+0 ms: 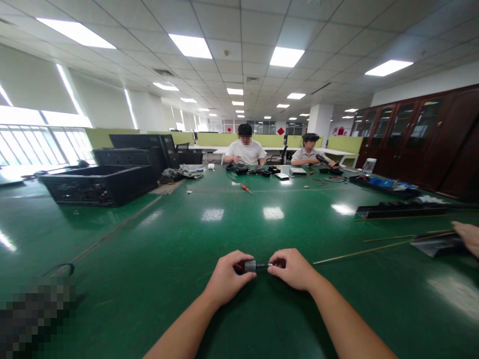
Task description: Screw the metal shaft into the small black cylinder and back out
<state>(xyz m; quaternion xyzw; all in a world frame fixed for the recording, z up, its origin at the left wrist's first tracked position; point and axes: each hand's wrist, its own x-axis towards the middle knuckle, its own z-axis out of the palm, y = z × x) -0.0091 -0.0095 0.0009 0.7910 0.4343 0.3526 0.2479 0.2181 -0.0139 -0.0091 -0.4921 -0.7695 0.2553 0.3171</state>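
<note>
Above the green tabletop (179, 299), my left hand (230, 276) grips a short grey metal cylinder (250, 266) between thumb and fingers. A thin dark shaft (263, 265) sticks out of the cylinder toward the right. My right hand (294, 269) pinches the far end of that shaft with thumb and forefinger. A bit of shiny metal shows at its fingertips; its exact form is too small to make out. Both forearms come in from the bottom edge, and the piece lies nearly level between my hands.
Black computer cases (97, 184) stand at the left. An orange screwdriver (246, 188) lies farther back. Two people sit across the table behind tools and small boxes. At right are a thin brass-coloured rod (359, 253), a black channel (437, 245) and another person's hand (468, 237).
</note>
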